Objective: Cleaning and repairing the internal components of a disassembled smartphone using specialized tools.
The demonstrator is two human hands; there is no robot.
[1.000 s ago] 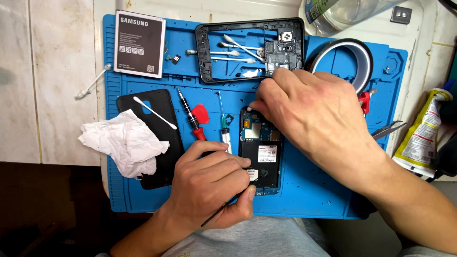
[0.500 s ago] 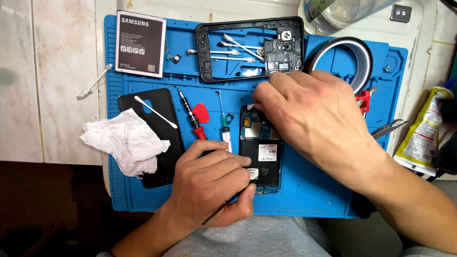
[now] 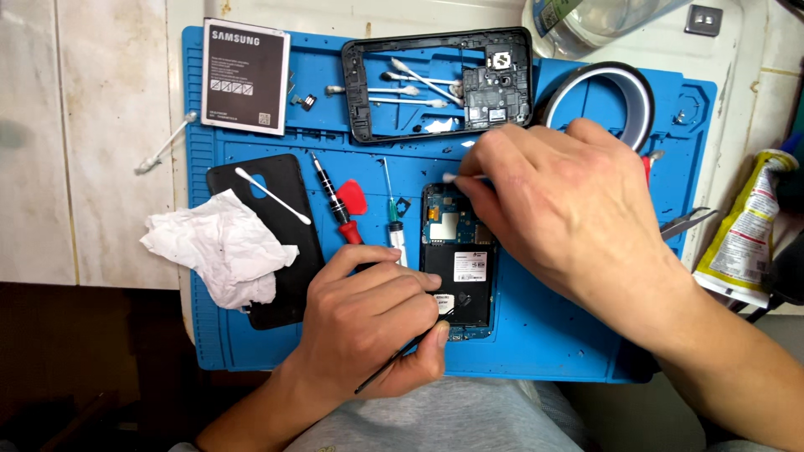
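Phone repair bench: blue repair mat (image 3: pixel 544 351), screwdriver (image 3: pixel 335 201), tweezers (image 3: pixel 687 223)

**Labels and packages around the blue mat**

A flat rectangular battery (image 3: pixel 245 76) lies on the far-left corner of the mat (image 3: pixel 544 351); its face is a dark grey label with a white border and small white marks. On the opened phone (image 3: pixel 456 268) near the mat's middle sits a small white rectangular sticker (image 3: pixel 470 266), with a second, smaller white sticker (image 3: pixel 443 303) just nearer the mat's front edge, partly under a fingertip. Off the mat's right edge lies a squeezed tube (image 3: pixel 748 234), yellow and white with a red band of print. Beyond the mat's far edge stands a clear plastic bottle (image 3: pixel 586 21) with a dark label.
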